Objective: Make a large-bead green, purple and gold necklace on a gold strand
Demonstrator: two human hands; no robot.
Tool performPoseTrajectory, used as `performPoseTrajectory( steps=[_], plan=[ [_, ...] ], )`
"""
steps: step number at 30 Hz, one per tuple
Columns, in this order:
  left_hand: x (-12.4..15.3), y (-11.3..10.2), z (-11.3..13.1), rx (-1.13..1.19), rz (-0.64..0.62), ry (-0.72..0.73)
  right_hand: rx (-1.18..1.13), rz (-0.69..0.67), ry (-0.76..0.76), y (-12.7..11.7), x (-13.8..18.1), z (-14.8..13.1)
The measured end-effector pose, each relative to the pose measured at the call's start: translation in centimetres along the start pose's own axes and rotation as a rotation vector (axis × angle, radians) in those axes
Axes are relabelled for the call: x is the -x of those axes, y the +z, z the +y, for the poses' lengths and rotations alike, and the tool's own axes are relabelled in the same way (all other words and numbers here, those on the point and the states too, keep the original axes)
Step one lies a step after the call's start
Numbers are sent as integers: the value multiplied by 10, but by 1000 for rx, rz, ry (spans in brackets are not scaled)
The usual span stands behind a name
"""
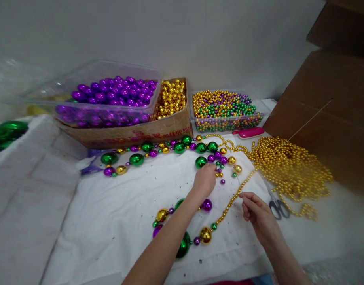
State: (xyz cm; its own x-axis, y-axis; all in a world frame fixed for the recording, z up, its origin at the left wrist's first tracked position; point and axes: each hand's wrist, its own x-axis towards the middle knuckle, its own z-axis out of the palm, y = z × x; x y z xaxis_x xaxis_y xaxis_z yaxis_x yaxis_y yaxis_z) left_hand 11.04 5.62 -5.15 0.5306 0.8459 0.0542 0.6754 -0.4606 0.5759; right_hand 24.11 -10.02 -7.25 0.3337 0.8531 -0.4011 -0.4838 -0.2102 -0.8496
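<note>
My left hand [204, 180] reaches forward over the white cloth [125, 209], its fingers curled down among small loose beads [220, 173] beside a green ball [201, 162]. What the fingertips pinch is hidden. My right hand [257, 213] pinches a thin gold bead strand [234, 200] that runs down to a strung chain of gold, green and purple balls [205, 235] near me. A longer strung chain of large balls [158, 152] lies across the far side of the cloth.
A heap of gold bead strands [291, 168] lies at the right, with scissors [279, 208] beside it. Behind are a clear tub of purple balls [110, 97], a cardboard box of gold balls [170, 99], a tub of mixed small beads [226, 109], a pink tool [249, 132] and cardboard [327, 118].
</note>
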Motion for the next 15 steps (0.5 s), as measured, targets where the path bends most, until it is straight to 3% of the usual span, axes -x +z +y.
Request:
performPoseTrajectory(
  steps=[8,12,15],
  plan=[
    [-27,23,2,-40,-15,-96,-14,-2,19,3,4,4],
    [-23,26,-1,107,-6,-139,16,-8,25,4,7,1],
    [-13,15,-5,293,-9,-177,75,-19,16,6,9,-2]
  ],
)
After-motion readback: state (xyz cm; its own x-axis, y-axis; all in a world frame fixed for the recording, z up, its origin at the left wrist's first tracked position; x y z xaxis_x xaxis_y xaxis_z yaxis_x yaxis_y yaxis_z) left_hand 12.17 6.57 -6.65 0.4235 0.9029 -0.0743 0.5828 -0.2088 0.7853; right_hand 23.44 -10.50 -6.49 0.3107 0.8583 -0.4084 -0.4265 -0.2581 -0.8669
